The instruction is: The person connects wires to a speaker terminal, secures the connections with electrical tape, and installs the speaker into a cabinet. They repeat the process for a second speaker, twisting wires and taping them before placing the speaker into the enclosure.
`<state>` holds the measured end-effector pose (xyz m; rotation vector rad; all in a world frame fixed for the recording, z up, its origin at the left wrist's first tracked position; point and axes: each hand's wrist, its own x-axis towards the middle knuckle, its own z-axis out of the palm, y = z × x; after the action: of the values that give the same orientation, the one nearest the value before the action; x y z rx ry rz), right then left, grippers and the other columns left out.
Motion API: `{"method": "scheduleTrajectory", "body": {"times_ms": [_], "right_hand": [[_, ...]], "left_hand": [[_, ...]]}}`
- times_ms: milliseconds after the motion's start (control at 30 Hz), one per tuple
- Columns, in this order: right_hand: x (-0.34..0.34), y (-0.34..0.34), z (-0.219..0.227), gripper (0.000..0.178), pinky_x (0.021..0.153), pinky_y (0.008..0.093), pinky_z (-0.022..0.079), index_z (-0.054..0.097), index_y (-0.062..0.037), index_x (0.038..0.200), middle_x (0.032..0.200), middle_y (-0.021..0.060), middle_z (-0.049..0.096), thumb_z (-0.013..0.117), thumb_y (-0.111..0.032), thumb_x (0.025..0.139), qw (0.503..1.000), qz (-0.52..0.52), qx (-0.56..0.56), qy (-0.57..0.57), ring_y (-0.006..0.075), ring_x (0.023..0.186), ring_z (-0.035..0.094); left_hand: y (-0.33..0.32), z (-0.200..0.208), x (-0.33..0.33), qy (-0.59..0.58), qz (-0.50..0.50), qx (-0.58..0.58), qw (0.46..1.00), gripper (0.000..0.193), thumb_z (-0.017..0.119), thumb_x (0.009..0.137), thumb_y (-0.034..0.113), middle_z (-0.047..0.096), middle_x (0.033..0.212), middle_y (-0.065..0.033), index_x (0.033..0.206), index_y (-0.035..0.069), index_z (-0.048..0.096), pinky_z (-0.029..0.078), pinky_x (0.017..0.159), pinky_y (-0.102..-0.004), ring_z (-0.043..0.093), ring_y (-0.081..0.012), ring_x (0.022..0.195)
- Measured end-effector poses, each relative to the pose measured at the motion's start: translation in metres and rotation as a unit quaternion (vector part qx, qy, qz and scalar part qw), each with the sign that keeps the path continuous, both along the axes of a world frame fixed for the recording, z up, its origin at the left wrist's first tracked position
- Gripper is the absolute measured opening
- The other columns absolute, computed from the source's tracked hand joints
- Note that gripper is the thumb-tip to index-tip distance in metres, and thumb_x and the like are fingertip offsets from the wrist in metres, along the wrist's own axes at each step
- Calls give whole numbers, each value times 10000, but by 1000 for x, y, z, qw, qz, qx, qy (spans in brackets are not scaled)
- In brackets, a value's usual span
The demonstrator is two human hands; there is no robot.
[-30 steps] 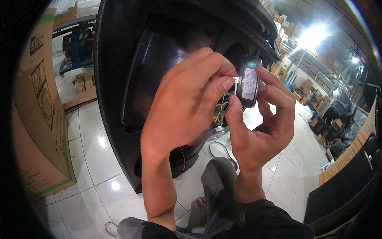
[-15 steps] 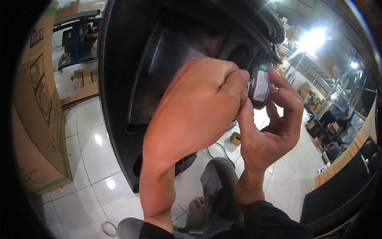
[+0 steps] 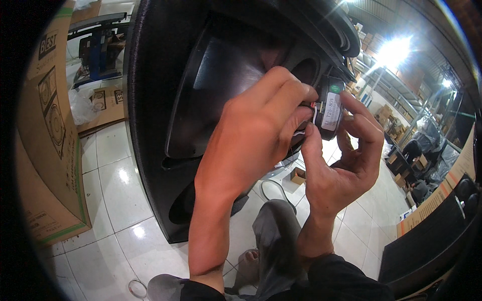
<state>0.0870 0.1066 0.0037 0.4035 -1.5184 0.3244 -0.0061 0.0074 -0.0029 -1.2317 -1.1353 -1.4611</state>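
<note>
Holds black disc-shaped speaker driver (image 3: 332, 108) between thumb and fingers of right hand (image 3: 341, 175), parted to its width. Shows left hand (image 3: 246, 135) with thumb and forefinger nearly meeting above right thumb; cannot tell whether gripping thin white wire (image 3: 299, 133).

The black speaker cabinet (image 3: 150, 100) blocks the way beyond the left hand (image 3: 251, 135), and at the small driver (image 3: 332, 110) the two hands leave scant room between their fingertips. A hand could pass over the tiled floor (image 3: 110, 185) between cabinet and carton (image 3: 52, 160), or right of the right hand (image 3: 344, 170) (a knee (image 3: 273, 223) stands below, between the forearms).
</note>
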Motion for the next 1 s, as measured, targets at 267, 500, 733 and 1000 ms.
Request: {"method": "scheduleTrajectory", "body": {"times_ms": [267,500,733,1000], "right_hand": [[-1,2,0,386,830,291,604,587,39,1076,1200,217,631,760,60,732,1000,-5,2,5,233,1046,681],[-4,2,-4,371,885,327,579,601,21,1061,1207,208,632,758,58,727,1000,-9,4,18,259,1103,653],[4,3,-19,370,1032,437,510,544,-3,1027,1300,223,540,752,47,726,999,22,-29,9,337,1201,593],[40,-4,-64,294,734,428,626,518,-35,1001,1031,185,636,714,-226,894,873,472,15,-124,320,1002,679]], "left_hand": [[-1,-3,2,46,120,3,992,214,753,772,4,700,941,-52,973,78,744,572,714,-317,698,-217,823],[-8,2,0,-14,-46,-10,999,195,713,841,-3,699,922,-85,1033,16,742,527,654,-256,672,-173,757],[-29,-14,24,-167,-128,19,978,193,664,899,-26,667,874,-68,1081,-14,727,434,516,-194,600,-70,667],[-119,-108,30,-48,-331,374,865,274,632,986,299,626,790,-67,1032,28,632,452,371,-195,607,-84,569]]}}
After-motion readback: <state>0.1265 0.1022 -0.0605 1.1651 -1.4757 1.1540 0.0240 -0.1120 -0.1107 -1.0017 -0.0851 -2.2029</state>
